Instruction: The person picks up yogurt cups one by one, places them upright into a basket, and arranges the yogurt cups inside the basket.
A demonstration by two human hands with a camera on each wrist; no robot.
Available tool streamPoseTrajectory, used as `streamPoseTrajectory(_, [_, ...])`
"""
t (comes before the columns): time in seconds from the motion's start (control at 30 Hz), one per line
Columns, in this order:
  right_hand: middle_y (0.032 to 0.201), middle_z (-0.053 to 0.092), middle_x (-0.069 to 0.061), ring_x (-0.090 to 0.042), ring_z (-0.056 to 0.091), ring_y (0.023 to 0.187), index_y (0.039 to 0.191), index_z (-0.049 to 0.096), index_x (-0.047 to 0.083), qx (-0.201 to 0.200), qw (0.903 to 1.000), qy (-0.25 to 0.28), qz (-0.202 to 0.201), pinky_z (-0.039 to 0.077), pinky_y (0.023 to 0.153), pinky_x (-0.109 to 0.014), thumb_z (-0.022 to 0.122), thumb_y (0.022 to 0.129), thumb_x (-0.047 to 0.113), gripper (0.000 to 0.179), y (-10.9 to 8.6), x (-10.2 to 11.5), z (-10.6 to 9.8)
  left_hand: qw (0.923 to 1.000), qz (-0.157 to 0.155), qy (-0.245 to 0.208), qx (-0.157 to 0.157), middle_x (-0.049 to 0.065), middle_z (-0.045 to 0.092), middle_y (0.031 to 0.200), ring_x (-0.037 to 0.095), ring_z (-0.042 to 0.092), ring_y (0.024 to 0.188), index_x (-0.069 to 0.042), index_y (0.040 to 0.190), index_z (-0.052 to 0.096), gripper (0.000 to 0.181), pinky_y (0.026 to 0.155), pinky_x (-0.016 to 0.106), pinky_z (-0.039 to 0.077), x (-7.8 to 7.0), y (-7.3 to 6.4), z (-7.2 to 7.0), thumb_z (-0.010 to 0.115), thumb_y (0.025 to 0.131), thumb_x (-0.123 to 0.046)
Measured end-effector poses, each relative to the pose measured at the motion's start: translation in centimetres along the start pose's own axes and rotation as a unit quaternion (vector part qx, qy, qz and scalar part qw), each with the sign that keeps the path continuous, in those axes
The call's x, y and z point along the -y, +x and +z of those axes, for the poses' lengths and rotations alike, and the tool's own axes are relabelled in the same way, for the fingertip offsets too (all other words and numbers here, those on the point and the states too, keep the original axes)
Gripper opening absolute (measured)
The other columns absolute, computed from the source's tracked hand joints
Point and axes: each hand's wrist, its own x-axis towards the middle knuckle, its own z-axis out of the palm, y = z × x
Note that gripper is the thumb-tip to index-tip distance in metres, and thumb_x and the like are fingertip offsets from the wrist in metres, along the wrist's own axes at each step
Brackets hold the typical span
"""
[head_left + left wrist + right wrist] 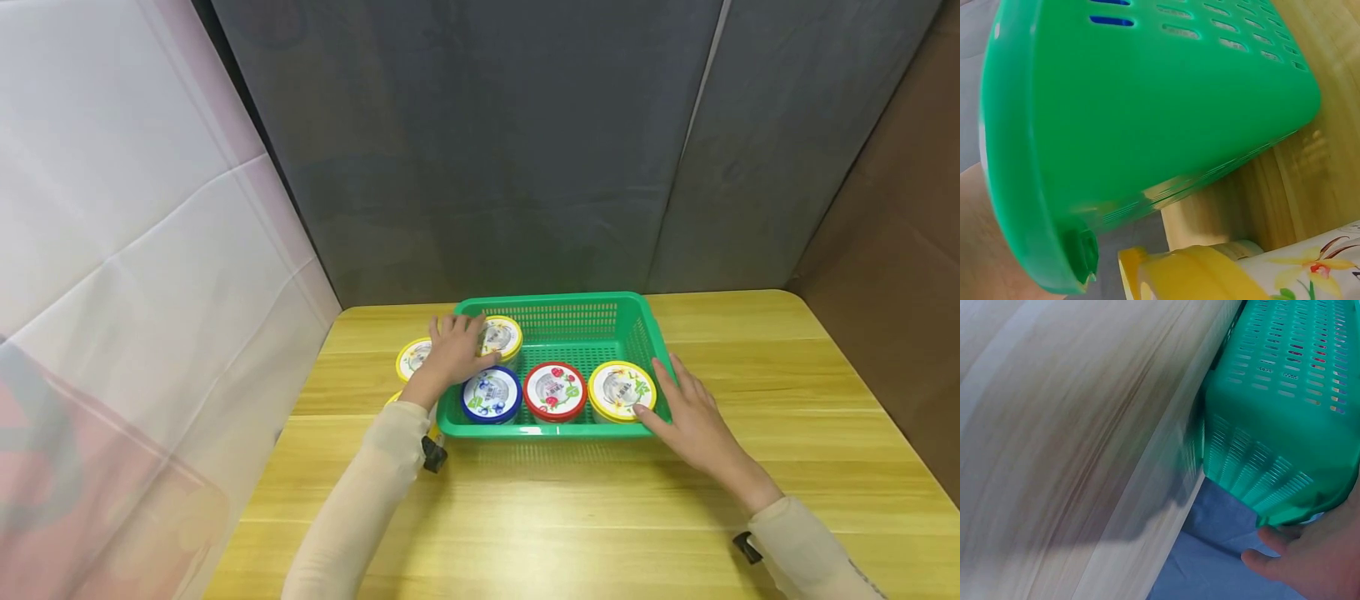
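4 tubs in 1 basket | lids: 2 yellow, 1 blue, 1 red

Left wrist view: yellow-lidded tub cut off

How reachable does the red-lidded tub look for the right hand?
Probably yes: a yellow-lidded tub stands between the right hand and the red-lidded tub, but nothing covers the red lid from above.

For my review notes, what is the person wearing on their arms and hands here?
The left hand and right hand are ungloved. The left sleeve and right sleeve are cream and reach the wrists; the right one bears a dark marking. A small black fitting shows at each cuff.
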Motion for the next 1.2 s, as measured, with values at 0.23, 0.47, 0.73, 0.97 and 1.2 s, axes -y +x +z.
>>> streamPoseTrajectory(0.23, [0.165,0.004,-0.027,-0.061,0.017,0.143,0.159,0.015,0.006,0.001,1.0,0.004,0.001,0.017,0.108,-0.079,0.052,0.098,0.054,0.086,0.2,-0.1,0.1,0.9999,-0.001,0.002,0.012,0.016,0.041,0.151,0.041,0.026,0.145,-0.013,0.154,0.032,0.078,0.12,0.067,0.003,-0.1,-0.3,-0.3,0.056,0.094,-0.057])
streamPoseTrajectory(0.47, [0.166,0.003,-0.025,-0.061,0.018,0.143,0.16,0.014,0.007,0.001,1.0,0.003,-0.001,0.018,0.108,-0.079,0.052,0.098,0.054,0.086,0.2,-0.2,0.2,0.9997,-0.009,0.011,0.018,0.017,0.041,0.152,0.04,0.025,0.147,-0.011,0.155,0.031,0.08,0.121,0.067,0.002,-0.3,-0.5,-0.3,0.055,0.094,-0.059])
streamPoseTrajectory(0.73, [0.165,0.003,-0.026,-0.06,0.017,0.144,0.159,0.014,0.007,0.003,1.0,0.005,0.0,0.017,0.107,-0.079,0.052,0.098,0.054,0.086,0.1,-0.1,0.1,0.9994,-0.015,0.023,0.021,0.018,0.04,0.153,0.04,0.024,0.148,-0.009,0.155,0.03,0.083,0.121,0.067,0.001,-0.6,-0.9,-0.5,0.053,0.094,-0.061])
streamPoseTrajectory(0.97, [0.166,0.003,-0.025,-0.06,0.017,0.144,0.16,0.013,0.007,0.004,1.0,0.005,0.003,0.017,0.108,-0.079,0.051,0.098,0.055,0.087,0.1,-0.1,0.0,0.9993,-0.017,0.025,0.02,0.016,0.038,0.154,0.039,0.023,0.149,-0.008,0.155,0.029,0.083,0.121,0.067,0.002,-0.7,-1.2,-0.6,0.052,0.095,-0.061])
streamPoseTrajectory(1.2, [0.166,0.003,-0.025,-0.06,0.017,0.144,0.16,0.014,0.007,0.004,1.0,0.006,0.003,0.018,0.107,-0.079,0.052,0.098,0.055,0.087,0.1,-0.1,0.0,0.9996,0.002,0.019,0.018,0.01,0.036,0.159,0.037,0.021,0.151,-0.012,0.156,0.028,0.078,0.121,0.067,-0.001,-0.7,-1.3,-0.4,0.051,0.097,-0.058])
